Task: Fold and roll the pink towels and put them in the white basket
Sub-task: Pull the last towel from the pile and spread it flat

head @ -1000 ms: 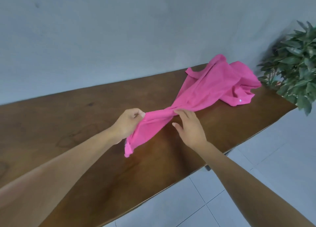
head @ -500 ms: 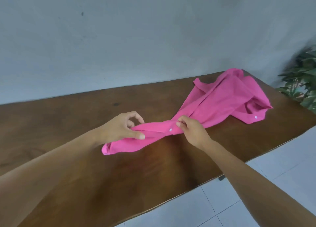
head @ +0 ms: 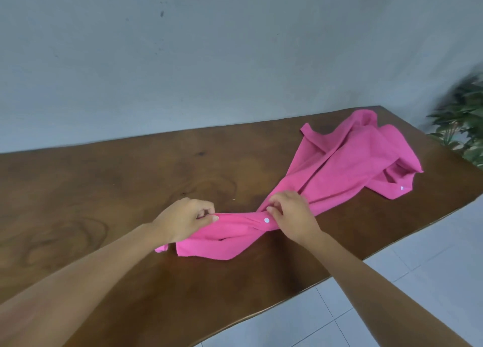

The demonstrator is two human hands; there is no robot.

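Brown table [head: 104, 189] held our towel [head: 352, 168]. Our left hand [head: 183, 219] and right hand [head: 292, 213] both pinched its near end, fingers [head: 275, 210] curled on it.

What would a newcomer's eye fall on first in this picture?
The bright pink towel stands out first: it lies crumpled across the right half of the dark wooden table, bunched narrow at its near end. There the left hand and the right hand each pinch it, the right one beside a white snap button. A green plant shows, blurred, at the right edge beyond the table.
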